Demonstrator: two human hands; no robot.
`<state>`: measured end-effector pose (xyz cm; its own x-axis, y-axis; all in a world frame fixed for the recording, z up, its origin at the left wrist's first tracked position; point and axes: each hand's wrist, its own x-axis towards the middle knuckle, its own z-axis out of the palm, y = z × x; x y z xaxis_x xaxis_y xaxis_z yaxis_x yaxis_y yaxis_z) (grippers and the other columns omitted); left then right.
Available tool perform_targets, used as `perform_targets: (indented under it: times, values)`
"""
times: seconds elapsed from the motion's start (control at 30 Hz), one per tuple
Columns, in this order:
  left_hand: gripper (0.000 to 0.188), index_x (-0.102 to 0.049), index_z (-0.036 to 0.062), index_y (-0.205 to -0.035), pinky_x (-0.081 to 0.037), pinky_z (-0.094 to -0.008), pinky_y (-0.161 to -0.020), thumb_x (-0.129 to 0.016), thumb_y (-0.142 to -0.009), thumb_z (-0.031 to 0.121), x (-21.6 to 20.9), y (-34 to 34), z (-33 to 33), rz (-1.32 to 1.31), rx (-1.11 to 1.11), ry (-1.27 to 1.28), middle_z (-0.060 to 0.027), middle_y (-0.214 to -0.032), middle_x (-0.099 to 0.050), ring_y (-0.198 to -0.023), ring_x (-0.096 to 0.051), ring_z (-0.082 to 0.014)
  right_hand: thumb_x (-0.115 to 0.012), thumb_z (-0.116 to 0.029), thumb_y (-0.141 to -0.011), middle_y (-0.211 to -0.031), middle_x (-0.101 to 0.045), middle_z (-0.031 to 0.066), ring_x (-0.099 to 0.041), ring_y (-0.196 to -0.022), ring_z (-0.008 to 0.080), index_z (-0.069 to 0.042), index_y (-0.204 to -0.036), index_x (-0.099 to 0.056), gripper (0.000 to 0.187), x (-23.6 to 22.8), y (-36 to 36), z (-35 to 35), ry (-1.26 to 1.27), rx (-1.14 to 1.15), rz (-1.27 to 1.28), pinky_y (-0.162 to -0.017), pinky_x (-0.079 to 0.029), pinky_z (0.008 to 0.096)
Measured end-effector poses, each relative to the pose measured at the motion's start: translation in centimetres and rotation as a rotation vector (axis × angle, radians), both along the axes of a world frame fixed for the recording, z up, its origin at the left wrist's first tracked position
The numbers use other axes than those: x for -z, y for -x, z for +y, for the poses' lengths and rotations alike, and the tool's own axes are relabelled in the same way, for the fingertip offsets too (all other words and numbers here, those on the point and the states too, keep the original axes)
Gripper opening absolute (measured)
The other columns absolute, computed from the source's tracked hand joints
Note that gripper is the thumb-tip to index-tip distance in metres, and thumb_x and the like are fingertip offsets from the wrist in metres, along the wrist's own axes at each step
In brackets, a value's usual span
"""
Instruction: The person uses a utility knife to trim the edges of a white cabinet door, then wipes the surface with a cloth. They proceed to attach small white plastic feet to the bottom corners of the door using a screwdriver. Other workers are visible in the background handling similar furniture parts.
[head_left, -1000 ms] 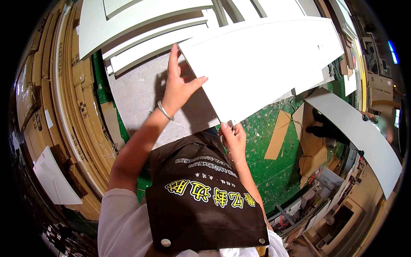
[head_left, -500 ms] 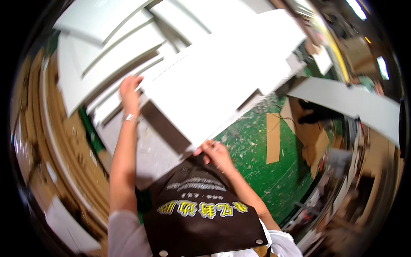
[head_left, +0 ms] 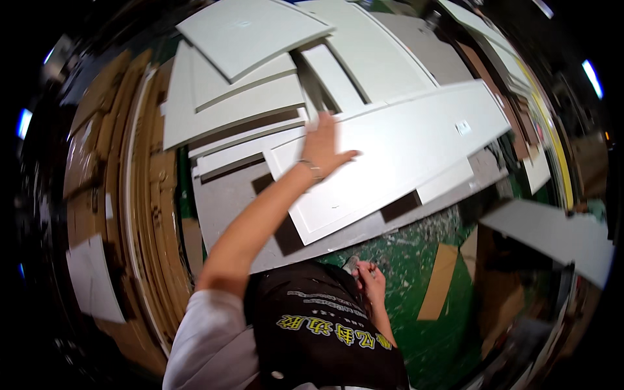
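Observation:
A long white panel (head_left: 403,146) with a raised border lies slantwise over other boards in front of me. Across its left end my left hand (head_left: 325,146) is spread, fingers extended and thumb out, slightly blurred; it appears to rest on the surface. My right hand (head_left: 372,284) is low beside my dark apron (head_left: 312,312), off the panel's near edge. Its fingers are curled around a small grey, crumpled, rag-like piece (head_left: 351,265). Beneath the panel is a grey board (head_left: 227,208) serving as the work surface.
More white panels (head_left: 253,32) are stacked loosely at the far side. Upright brown cardboard packs (head_left: 123,195) line the left. On the right, a pale board (head_left: 552,234) juts out above the green floor (head_left: 409,260), where a cardboard strip (head_left: 439,283) lies.
My left hand has moved from the panel's left corner onto its face. My right hand has left the near corner and dropped beside the apron. The view has shifted.

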<state>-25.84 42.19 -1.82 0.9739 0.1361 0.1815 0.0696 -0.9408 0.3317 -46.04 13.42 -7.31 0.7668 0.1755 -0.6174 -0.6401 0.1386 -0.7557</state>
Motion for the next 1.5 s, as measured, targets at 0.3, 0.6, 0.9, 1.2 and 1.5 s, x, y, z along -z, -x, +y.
perform_targets:
  times: [0.3, 0.6, 0.9, 1.2, 1.5]
  values:
    - [0.084, -0.021, 0.0066, -0.150, -0.017, -0.0512, -0.115, -0.041, -0.091, 0.063, -1.8, -6.3, -17.6, 0.203, 0.656, 0.424, -0.0243, -0.150, -0.028, -0.143, -0.020, -0.0375, -0.065, -0.021, -0.091, -0.077, -0.065, 0.0016, -0.046, -0.047, 0.0060, -0.007, -0.103, -0.061, 0.018, -1.4, -3.4, -14.7, 0.092, 0.202, 0.002, -0.041, -0.030, 0.0194]
    - [0.081, -0.024, 0.0074, -0.150, -0.005, -0.0530, -0.115, -0.064, -0.085, 0.032, -3.3, 8.8, -3.9, 0.141, -0.315, -0.021, -0.0265, -0.155, -0.014, -0.144, -0.010, -0.0416, -0.066, -0.012, -0.088, -0.078, -0.062, -0.0014, -0.045, -0.053, 0.0043, -0.006, -0.108, -0.062, 0.021, 2.1, -8.9, -23.7, 0.164, 0.306, -0.024, -0.046, -0.032, 0.0191]
    - [0.072, -0.018, 0.0008, -0.150, -0.017, -0.0430, -0.116, -0.058, -0.091, 0.013, 1.3, 12.6, -2.0, -0.063, -0.543, 0.145, -0.0196, -0.157, -0.014, -0.144, -0.019, -0.0312, -0.062, -0.014, -0.090, -0.093, -0.066, -0.0025, -0.054, -0.068, 0.0020, -0.010, -0.110, -0.064, 0.021, 1.1, -23.9, -24.4, 0.160, 0.331, -0.234, -0.051, -0.037, 0.0174]
    - [0.072, -0.021, -0.0108, -0.144, -0.027, -0.0401, -0.112, -0.058, -0.092, 0.021, -2.7, 15.3, -7.9, 0.011, -0.719, 0.150, -0.0345, -0.142, -0.035, -0.130, -0.038, -0.0446, -0.055, -0.014, -0.092, -0.094, -0.067, 0.0002, -0.060, -0.076, 0.0087, -0.007, -0.113, -0.064, 0.024, 6.0, -46.7, -30.7, 0.230, 0.385, -0.404, -0.053, -0.046, 0.0245]
    - [0.060, -0.037, -0.0035, -0.137, -0.041, -0.0345, -0.095, -0.059, -0.092, 0.029, -0.9, 15.5, -8.9, -0.229, -1.266, 0.635, -0.0196, -0.130, -0.050, -0.116, -0.051, -0.0282, -0.053, -0.017, -0.090, -0.106, -0.068, 0.0160, -0.065, -0.101, 0.0299, -0.009, -0.107, -0.069, 0.025, 10.0, -71.7, -45.9, 1.016, 0.445, -0.764, -0.088, -0.049, 0.0380]
